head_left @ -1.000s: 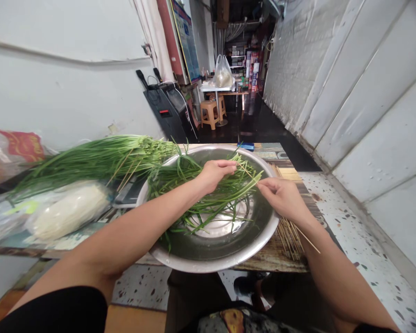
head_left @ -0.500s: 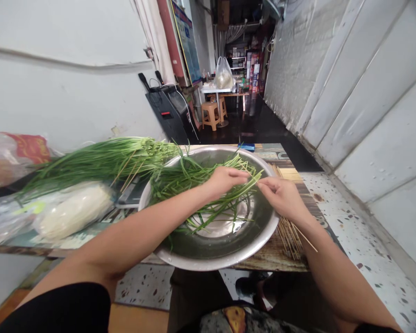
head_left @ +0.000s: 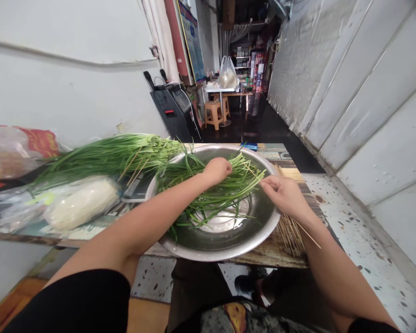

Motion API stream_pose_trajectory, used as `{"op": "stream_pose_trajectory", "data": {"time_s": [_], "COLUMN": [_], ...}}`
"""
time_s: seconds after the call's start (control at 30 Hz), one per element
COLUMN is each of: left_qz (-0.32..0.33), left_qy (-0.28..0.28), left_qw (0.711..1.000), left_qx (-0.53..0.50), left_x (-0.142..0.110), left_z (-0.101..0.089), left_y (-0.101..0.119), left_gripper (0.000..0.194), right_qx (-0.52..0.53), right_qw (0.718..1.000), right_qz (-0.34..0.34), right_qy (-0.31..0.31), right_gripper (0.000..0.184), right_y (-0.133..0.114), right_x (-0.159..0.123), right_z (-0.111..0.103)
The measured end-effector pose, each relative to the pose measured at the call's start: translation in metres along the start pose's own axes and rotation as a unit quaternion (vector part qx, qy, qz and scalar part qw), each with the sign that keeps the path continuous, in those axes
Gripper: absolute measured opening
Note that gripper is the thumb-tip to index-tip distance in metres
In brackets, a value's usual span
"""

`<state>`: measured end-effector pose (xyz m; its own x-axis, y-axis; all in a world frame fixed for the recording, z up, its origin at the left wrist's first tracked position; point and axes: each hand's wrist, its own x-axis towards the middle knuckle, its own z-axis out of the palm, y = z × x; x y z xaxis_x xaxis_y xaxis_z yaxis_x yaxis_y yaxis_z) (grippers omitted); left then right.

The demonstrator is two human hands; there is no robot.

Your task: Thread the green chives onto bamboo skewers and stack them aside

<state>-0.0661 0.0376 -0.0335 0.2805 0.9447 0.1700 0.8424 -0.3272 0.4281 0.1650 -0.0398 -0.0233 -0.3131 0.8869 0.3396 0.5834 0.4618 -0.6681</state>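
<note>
A wide steel basin (head_left: 229,249) sits on the table's near edge with loose green chives (head_left: 211,194) lying in it. My left hand (head_left: 215,170) is closed over a bunch of those chives above the basin's far side. My right hand (head_left: 284,194) hovers at the basin's right rim, fingers pinched on a thin bamboo skewer (head_left: 308,235) that runs back under my wrist. The skewer's tip points toward the chive ends.
A big bundle of chives (head_left: 104,157) lies left of the basin, with a clear bag of white enoki mushrooms (head_left: 79,208) in front of it. Loose bamboo skewers (head_left: 289,229) lie right of the basin. A corridor with stools (head_left: 215,113) runs beyond.
My left hand has pulled back from the right hand and closed over the chives. The right hand stays at the rim with the skewer. The view shifted slightly.
</note>
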Motion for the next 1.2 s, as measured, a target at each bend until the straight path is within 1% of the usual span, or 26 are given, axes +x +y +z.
{"op": "stream_pose_trajectory", "data": {"time_s": [0.07,0.17,0.27,0.33,0.4,0.5,0.57,0.63,0.7,0.77,0.83,0.9,0.97,1.03,1.2], "left_qz": [0.002,0.030,0.065,0.069,0.043,-0.027,-0.073,-0.105,-0.115,-0.123,-0.143,-0.165,-0.173,-0.172,-0.160], "left_qy": [0.017,0.042,0.037,0.028,0.038,0.048,0.043,0.051,0.078,0.088,0.072,0.066,0.072,0.073,0.091], "left_qw": [1.000,0.998,0.997,0.997,0.998,0.998,0.996,0.988,0.973,0.947,0.916,0.890,0.877,0.873,0.866], "left_qx": [-0.020,-0.045,-0.031,-0.019,-0.013,-0.013,-0.039,-0.098,-0.184,-0.282,-0.369,-0.420,-0.442,-0.451,-0.465], "left_x": [0.003,0.008,0.015,0.020,0.026,0.038,0.045,0.046,0.041,0.027,0.010,-0.007,-0.018,-0.022,-0.017], "left_z": [0.005,0.007,0.010,0.015,0.021,0.029,0.030,0.027,0.021,0.013,0.006,0.002,0.000,0.001,0.007], "left_y": [-0.001,0.003,0.012,0.022,0.031,0.041,0.041,0.037,0.033,0.031,0.033,0.036,0.041,0.044,0.050], "left_gripper": [0.013,0.019,0.018,0.014,0.012,0.011,0.006,0.002,0.006,0.011,0.018,0.025,0.024,0.020,0.015], "right_qx": [0.003,-0.001,-0.003,-0.001,0.002,0.006,0.006,0.000,-0.009,-0.015,-0.020,-0.022,-0.020,-0.015,-0.009], "right_qw": [1.000,1.000,1.000,1.000,1.000,1.000,1.000,1.000,1.000,0.999,0.999,0.999,0.999,0.999,0.999], "right_qz": [0.004,0.007,0.005,0.005,0.006,0.005,0.002,-0.001,0.001,0.007,0.011,0.014,0.014,0.012,0.017], "right_qy": [-0.001,0.000,0.000,0.000,0.000,0.002,0.008,0.015,0.022,0.030,0.034,0.034,0.032,0.028,0.027], "right_gripper": [0.024,0.023,0.022,0.022,0.023,0.024,0.023,0.023,0.024,0.024,0.023,0.023,0.022,0.023,0.023], "right_y": [0.001,0.002,0.001,0.000,-0.001,-0.002,-0.002,-0.001,-0.001,0.000,0.000,0.001,0.001,0.001,-0.001], "right_x": [0.000,0.000,0.000,0.000,0.000,0.000,0.000,0.000,-0.001,-0.002,-0.002,-0.002,-0.001,-0.001,-0.001], "right_z": [0.000,0.001,0.000,-0.001,-0.001,-0.002,-0.001,-0.001,0.000,0.001,0.003,0.004,0.004,0.004,0.003]}}
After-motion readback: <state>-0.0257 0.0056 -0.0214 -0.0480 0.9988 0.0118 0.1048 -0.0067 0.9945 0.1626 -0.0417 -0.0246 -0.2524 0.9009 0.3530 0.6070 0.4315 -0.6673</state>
